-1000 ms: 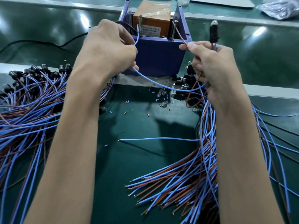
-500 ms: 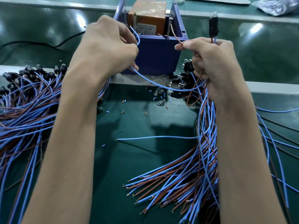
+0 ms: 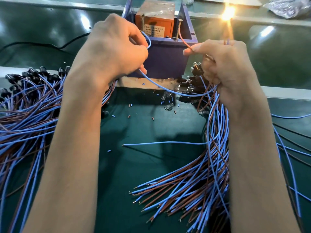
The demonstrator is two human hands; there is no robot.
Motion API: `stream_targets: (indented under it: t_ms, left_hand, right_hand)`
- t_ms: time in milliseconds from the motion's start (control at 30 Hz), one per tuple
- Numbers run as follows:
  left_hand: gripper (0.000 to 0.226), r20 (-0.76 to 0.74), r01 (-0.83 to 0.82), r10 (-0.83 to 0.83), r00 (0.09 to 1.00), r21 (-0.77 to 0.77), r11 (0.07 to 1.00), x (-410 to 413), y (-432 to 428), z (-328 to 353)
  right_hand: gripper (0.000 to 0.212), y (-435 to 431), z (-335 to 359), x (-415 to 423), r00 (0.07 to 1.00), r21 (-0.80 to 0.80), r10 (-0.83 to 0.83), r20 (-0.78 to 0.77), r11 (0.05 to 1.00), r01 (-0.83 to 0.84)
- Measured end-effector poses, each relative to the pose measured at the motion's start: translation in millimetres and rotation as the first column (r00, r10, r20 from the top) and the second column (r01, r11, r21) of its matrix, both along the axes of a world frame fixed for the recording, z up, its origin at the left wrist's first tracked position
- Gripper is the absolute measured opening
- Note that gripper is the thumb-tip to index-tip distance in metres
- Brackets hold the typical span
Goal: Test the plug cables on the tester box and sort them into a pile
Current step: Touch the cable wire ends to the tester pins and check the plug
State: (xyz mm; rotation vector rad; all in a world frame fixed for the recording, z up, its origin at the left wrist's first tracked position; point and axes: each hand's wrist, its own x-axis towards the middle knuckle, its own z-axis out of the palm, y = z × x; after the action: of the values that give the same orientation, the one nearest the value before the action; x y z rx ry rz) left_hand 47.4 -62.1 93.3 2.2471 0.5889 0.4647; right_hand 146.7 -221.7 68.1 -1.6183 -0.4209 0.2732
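Nearest, at five o'clock, a bundle of blue and brown plug cables (image 3: 193, 182) fans over the green mat (image 3: 143, 190), stripped ends pointing left. At nine o'clock lies a second pile (image 3: 25, 118), its black plugs toward the far edge. Beyond, the left hand (image 3: 116, 47) is curled round a blue wire (image 3: 159, 87), lifting its end to the tester box (image 3: 168, 64) at twelve o'clock. The right hand (image 3: 223, 64) is clenched, pinching a brown wire (image 3: 181, 38) between thumb and forefinger, the wire reaching a screw post on the box. Above that fist, at one o'clock, a bulb (image 3: 228, 11) glows bright orange.
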Motion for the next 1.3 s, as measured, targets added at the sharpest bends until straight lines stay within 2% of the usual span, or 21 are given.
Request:
stream_targets:
  t_ms: [300,433,533,633,733,867,1000,1067,1133,1200,1267,1300]
  left_hand:
    - [0.026,-0.005,0.013,-0.013,1.0,0.007,1.0,-1,0,-1]
    - [0.024,-0.02,0.009,-0.008,1.0,0.014,1.0,0,0,-1]
    - [0.019,-0.042,0.019,-0.018,0.999,0.018,1.0,0,1,0]
    - [0.013,-0.107,0.058,-0.049,0.993,0.074,0.996,-1,-1,0]
    - [0.005,-0.205,0.103,-0.077,0.976,0.12,0.987,-3,-2,1]
    - [0.021,-0.279,0.141,-0.092,0.956,0.161,0.977,-4,-5,3]
    - [0.026,-0.2,0.115,-0.079,0.977,0.179,0.977,-5,-9,6]
    - [0.042,-0.155,0.13,-0.096,0.983,0.226,0.966,-4,-9,6]
    - [0.069,-0.15,0.179,-0.14,0.979,0.293,0.939,-1,-10,6]
    - [0.089,-0.134,0.225,-0.191,0.973,0.323,0.919,2,-14,5]
    - [0.094,-0.137,0.287,-0.255,0.957,0.336,0.897,3,-21,5]
    - [0.088,-0.17,0.347,-0.306,0.937,0.327,0.879,3,-25,6]
  right_hand:
    - [0.014,-1,0,-2,1.0,-0.003,0.008,-0.013,1.0,-0.008]
    - [0.025,-1,0,-1,1.0,-0.011,0.002,-0.005,1.0,-0.002]
    - [0.023,-2,-1,0,1.0,-0.025,0.01,-0.011,1.0,-0.01]
    - [0.015,-4,-1,1,0.997,-0.155,0.071,-0.004,0.985,-0.071]
    - [0.012,-4,-2,-3,0.981,-0.344,0.193,0.0,0.921,-0.181]
    - [0.036,3,0,-6,0.98,-0.408,0.199,0.001,0.895,-0.181]
    - [0.056,5,6,-3,0.992,-0.485,0.111,0.062,0.872,-0.067]
    - [0.062,1,7,-3,0.992,-0.508,0.057,0.115,0.861,0.009]
    - [0.068,-1,9,-4,0.994,-0.446,0.033,0.102,0.895,0.016]
    - [0.069,-3,12,-7,0.998,-0.299,0.037,0.049,0.954,-0.021]
    - [0.066,-4,14,-7,0.999,-0.142,0.049,0.0,0.989,-0.048]
    - [0.065,-4,15,-7,0.999,-0.07,0.045,-0.03,0.996,-0.047]
